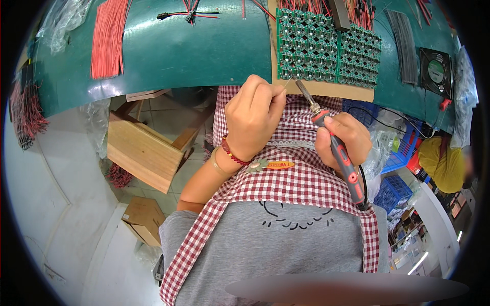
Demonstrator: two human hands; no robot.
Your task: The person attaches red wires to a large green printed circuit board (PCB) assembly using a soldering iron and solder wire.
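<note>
A dark bar (339, 15) hides circuit boards (326, 48) — in part.

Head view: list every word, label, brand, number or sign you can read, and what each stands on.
Tag, orange oval on the apron: lettering is visible; I'm not copying it.
Iron: small marks on the handle, too small to read.
Fan: hub label, too small to read.
Box: any print is too small to read.
Shirt: dark line drawing, no words visible.
</note>
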